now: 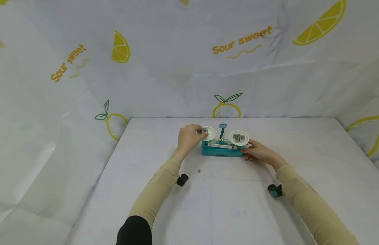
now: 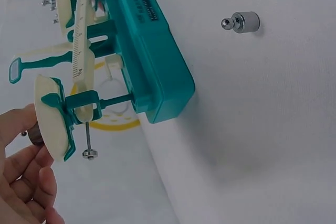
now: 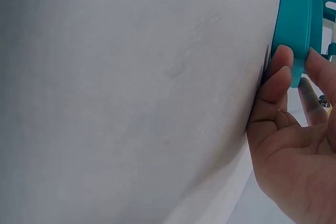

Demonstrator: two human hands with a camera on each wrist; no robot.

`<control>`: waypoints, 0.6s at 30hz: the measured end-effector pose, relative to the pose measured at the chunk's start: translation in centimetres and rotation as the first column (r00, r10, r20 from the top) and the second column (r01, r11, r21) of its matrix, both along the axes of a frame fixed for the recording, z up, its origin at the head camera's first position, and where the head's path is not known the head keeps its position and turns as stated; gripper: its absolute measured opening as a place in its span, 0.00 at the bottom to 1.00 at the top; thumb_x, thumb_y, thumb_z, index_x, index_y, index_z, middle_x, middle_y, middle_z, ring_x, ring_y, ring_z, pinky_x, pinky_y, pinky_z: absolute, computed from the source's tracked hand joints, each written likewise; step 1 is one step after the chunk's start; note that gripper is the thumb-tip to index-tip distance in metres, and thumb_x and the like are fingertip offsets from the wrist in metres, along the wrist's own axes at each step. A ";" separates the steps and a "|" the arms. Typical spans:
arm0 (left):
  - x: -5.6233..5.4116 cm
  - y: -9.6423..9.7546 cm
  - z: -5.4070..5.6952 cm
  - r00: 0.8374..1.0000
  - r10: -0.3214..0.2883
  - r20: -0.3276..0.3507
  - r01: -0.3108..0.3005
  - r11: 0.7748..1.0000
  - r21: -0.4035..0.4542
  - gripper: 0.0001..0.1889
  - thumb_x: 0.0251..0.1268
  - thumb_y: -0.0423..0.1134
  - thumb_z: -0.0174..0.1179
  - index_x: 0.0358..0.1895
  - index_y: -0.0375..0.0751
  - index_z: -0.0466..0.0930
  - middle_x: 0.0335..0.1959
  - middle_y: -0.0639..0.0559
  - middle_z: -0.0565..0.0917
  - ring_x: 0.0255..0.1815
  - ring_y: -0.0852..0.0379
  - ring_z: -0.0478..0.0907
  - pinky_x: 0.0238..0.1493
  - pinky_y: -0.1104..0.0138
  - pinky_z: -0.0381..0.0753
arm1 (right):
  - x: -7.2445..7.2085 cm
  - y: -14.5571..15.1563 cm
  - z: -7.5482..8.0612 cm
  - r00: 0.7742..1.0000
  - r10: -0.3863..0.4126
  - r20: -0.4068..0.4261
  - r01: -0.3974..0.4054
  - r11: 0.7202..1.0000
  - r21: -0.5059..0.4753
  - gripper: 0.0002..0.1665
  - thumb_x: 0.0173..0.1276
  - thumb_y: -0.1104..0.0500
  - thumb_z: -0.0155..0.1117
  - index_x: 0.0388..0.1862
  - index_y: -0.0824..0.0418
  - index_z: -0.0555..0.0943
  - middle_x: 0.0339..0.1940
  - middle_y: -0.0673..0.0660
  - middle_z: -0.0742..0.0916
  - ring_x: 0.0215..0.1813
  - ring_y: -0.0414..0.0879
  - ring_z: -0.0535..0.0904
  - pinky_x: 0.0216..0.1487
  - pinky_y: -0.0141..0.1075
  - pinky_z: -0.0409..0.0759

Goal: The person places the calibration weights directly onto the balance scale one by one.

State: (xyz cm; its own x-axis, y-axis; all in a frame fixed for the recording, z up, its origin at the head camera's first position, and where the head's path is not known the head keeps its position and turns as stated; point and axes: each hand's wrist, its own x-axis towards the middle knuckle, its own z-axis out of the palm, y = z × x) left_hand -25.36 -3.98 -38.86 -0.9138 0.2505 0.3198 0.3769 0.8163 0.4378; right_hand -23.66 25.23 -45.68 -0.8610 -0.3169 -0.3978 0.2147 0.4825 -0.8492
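Note:
A teal balance scale (image 1: 221, 152) with two cream pans stands on the table. My left hand (image 1: 188, 139) is at its left pan (image 1: 211, 133), pinching a metal weight (image 2: 35, 135) against or just over the pan's surface; the fingers partly hide it. Several metal weights (image 1: 239, 137) sit together in the right pan (image 1: 233, 140). My right hand (image 1: 260, 152) grips the right end of the teal base (image 3: 292, 22), thumb on one side and curled fingers on the other. A smaller knobbed weight (image 2: 247, 22) lies on the table in front of the scale.
The white-covered table (image 1: 226, 204) reaches back to a pale curtain (image 1: 177, 85) with lemon prints. The scale's upright pointer (image 1: 222, 131) rises between the pans. Black wrist devices (image 1: 182, 179) hang under both forearms.

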 end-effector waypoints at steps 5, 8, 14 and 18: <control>-0.2 0.1 -0.4 1.000 0.013 -0.010 -0.013 1.000 -0.001 0.15 0.55 0.51 0.65 0.38 0.43 0.86 0.31 0.53 0.86 0.32 0.58 0.78 0.36 0.66 0.66 | 0.0 0.0 0.0 1.000 0.000 -0.007 0.000 1.000 0.005 0.42 0.70 0.53 0.54 0.74 0.61 0.47 0.30 0.52 0.80 0.33 0.41 0.77 0.37 0.32 0.77; -0.2 0.1 -0.4 1.000 0.020 -0.001 -0.020 1.000 -0.005 0.15 0.55 0.50 0.65 0.39 0.43 0.86 0.31 0.53 0.85 0.33 0.58 0.78 0.37 0.66 0.67 | 0.0 -0.1 0.0 1.000 0.004 -0.008 -0.004 1.000 0.005 0.42 0.70 0.52 0.54 0.74 0.61 0.46 0.30 0.52 0.80 0.33 0.41 0.77 0.37 0.32 0.77; -0.2 0.4 -0.2 1.000 0.009 0.027 -0.008 1.000 -0.009 0.16 0.56 0.50 0.64 0.42 0.43 0.85 0.33 0.52 0.85 0.35 0.57 0.79 0.39 0.64 0.68 | 0.1 -0.2 0.1 1.000 0.009 -0.011 -0.009 1.000 0.002 0.42 0.70 0.52 0.55 0.74 0.63 0.47 0.31 0.52 0.80 0.33 0.41 0.77 0.37 0.32 0.76; -0.2 0.6 -0.1 1.000 0.003 0.029 -0.003 1.000 -0.028 0.17 0.56 0.50 0.64 0.44 0.44 0.84 0.34 0.52 0.85 0.35 0.57 0.79 0.38 0.65 0.67 | 0.0 -0.1 0.0 1.000 0.005 -0.020 -0.005 1.000 0.016 0.41 0.70 0.52 0.54 0.73 0.63 0.48 0.30 0.52 0.80 0.33 0.41 0.77 0.37 0.32 0.76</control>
